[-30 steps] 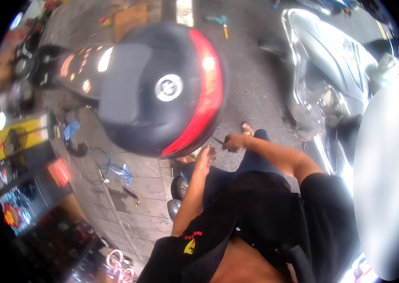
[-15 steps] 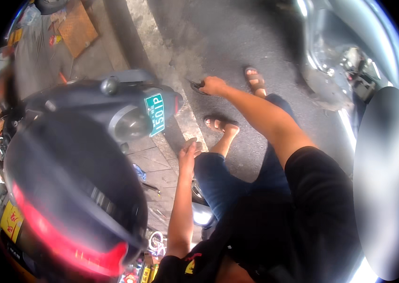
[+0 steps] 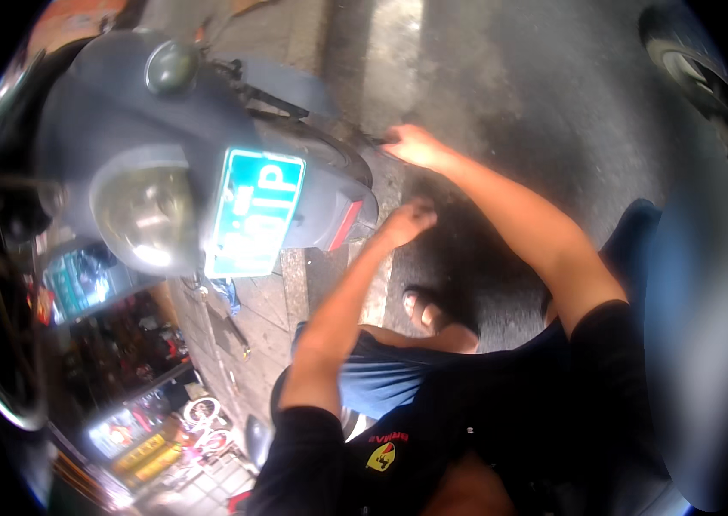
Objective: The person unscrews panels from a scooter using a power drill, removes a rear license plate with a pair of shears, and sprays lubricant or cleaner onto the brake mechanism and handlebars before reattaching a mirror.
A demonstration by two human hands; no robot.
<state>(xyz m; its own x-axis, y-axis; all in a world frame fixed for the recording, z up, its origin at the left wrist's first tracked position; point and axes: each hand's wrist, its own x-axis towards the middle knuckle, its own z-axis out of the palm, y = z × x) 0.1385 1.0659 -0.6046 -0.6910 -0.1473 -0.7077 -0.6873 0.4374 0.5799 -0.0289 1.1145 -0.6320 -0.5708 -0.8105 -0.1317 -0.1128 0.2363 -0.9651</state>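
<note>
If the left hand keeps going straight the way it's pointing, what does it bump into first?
Probably the scooter's dark rear mudguard. The left hand points up and left toward it, just past the red reflector; depth is hard to judge.

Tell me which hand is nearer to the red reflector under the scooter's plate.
Left. The left hand sits just right of the red reflector, level with it. The right hand is farther, up and to the right, at the rear fender's edge.

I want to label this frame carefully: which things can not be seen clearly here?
- Head view: motion blur hides whether the right hand holds a tool.
- Left hand: fingers curled, blurred, grip unclear.
- Scooter: front cut off by the left rim.
- Tyre: cut off by the upper right rim.
</note>
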